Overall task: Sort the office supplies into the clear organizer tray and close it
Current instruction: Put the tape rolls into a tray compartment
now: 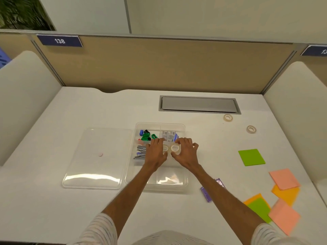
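Left hand (pixel 156 151) pinches the left roll (pixel 165 148) and right hand (pixel 186 152) the right roll (pixel 175 148), holes up, with the tray (pixel 186 181) compartment directly below both.

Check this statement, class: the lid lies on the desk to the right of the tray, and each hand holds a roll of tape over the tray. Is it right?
No. In the head view the lid lies on the desk to the left of the tray, not the right. The left hand and the right hand do each hold a roll of tape over it.
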`<state>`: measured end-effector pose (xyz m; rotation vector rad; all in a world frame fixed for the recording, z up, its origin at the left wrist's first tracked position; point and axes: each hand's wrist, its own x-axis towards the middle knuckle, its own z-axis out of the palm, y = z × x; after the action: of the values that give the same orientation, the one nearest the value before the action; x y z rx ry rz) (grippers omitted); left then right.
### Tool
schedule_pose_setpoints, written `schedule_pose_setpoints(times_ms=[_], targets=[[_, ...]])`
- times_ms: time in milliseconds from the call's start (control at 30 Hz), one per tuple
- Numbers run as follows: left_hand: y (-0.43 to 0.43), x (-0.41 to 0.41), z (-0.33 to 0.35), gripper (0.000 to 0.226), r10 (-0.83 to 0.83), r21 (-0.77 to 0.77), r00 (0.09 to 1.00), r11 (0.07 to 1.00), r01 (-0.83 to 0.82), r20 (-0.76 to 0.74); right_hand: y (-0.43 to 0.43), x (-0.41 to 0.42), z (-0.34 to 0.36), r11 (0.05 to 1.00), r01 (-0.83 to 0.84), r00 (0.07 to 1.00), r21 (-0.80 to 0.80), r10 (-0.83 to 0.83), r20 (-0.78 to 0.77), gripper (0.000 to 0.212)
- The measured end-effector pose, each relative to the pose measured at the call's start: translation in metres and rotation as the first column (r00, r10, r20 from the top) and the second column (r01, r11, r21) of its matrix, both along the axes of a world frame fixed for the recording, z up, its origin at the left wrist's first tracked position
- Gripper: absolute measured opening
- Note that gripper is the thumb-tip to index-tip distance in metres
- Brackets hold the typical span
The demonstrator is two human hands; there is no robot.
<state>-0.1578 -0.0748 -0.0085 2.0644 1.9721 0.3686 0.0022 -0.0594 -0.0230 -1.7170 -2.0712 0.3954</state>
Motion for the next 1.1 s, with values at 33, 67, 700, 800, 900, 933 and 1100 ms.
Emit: schedule_pose_setpoints(times_ms=[33, 67, 700, 800, 900, 933, 1100], targets=[[0.001, 0.001, 0.000, 0.054, 0.007, -0.009, 1.000, 1.000, -0.007, -0.009, 0.000, 0.001, -0.002, 1.000, 0.002, 1.000, 0.001, -0.002, 0.014, 0.043], [0.001, 0.002, 0.001, 0.055, 0.018, -0.018, 1.000, 1.000, -0.018, -0.016, 0.000, 0.003, -0.003, 1.000, 0.001, 1.000, 0.001, -0.002, 0.028, 0.043], [0.014, 0.054, 0.003, 0.042, -0.032, 0.023, 0.999, 0.999, 0.033, -0.028, 0.013, 0.066, -0.008, 0.993, 0.113, 0.982, 0.033, -0.107, -0.154, 0.029], [0.028, 0.077, 0.008, 0.039, -0.093, 0.055, 0.995, 0.994, 0.094, -0.026, 0.019, 0.092, -0.007, 0.986, 0.161, 0.974, 0.048, -0.150, -0.172, 0.024], [0.043, 0.101, 0.012, 0.036, -0.127, 0.105, 0.992, 0.986, 0.129, -0.028, 0.027, 0.121, -0.007, 0.979, 0.199, 0.966, 0.052, -0.187, -0.177, 0.024], [0.048, 0.109, 0.013, 0.034, -0.134, 0.119, 0.991, 0.984, 0.136, -0.031, 0.030, 0.130, -0.007, 0.976, 0.212, 0.963, 0.048, -0.200, -0.179, 0.025], [0.072, 0.149, 0.009, 0.032, -0.188, 0.120, 0.982, 0.975, 0.189, -0.016, 0.047, 0.182, -0.012, 0.959, 0.280, 0.949, 0.040, -0.270, -0.159, 0.026]])
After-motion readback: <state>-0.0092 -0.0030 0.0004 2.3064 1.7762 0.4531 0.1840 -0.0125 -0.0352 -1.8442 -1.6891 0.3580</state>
